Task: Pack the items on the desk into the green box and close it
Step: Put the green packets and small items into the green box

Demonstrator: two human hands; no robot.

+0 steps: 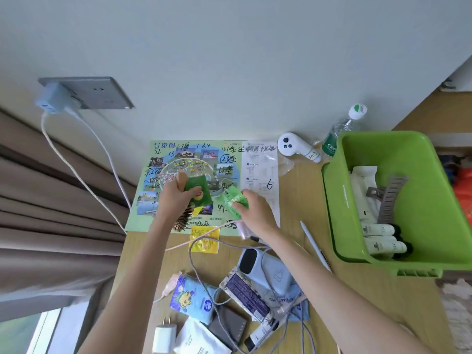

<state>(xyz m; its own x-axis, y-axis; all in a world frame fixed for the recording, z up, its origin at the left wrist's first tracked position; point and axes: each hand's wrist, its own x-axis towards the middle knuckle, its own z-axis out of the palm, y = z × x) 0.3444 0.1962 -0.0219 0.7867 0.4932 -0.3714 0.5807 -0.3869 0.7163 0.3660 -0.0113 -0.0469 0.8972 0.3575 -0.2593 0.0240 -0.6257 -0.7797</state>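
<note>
From the head camera I see my left hand [176, 198] over the printed map sheet [189, 159] at the back of the counter [301, 200], its fingers curled round a dark green sachet [198, 191]. My right hand [252, 208] is just beside it, pinching a light green sachet [233, 200] in its fingers. A hairbrush [184, 221] lies partly under my left wrist, with a yellow sachet [204, 238] next to it at the map's near edge.

The green box [434, 200] stands open at the right end of the counter, well apart from both hands. White tubes [383, 241] and a grey hair claw clip [390, 195] lie inside it.

Nearer to me a power bank [265, 269], a blue tissue pack [191, 297] and a white charger plug [164, 335] lie among cables. A stylus [315, 246] lies between my right arm and the box.
</note>
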